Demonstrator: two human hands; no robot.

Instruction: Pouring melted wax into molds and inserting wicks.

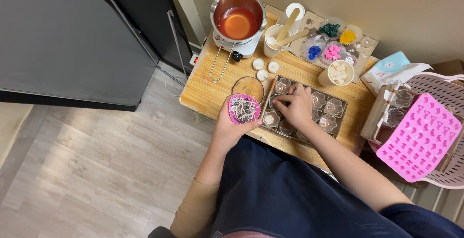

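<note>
My left hand (231, 128) cups a small pink fluted cup (244, 108) filled with several white wicks on metal tabs, held just left of a cardboard tray (340, 106). That tray holds several clear flower-shaped glass holders (333, 107). My right hand (296, 106) rests over the tray's left half, fingertips pinched together above one holder; whether a wick is between them I cannot tell.
A small wooden table (205, 90) carries a melting pot (239, 21) of orange liquid wax, a white cup with wooden sticks (275, 39), three tealights (263, 69), a round glass lid (247, 87), a cup of white wax chunks (338, 72) and coloured wax shapes. A pink silicone mould (419, 136) lies on a basket at right.
</note>
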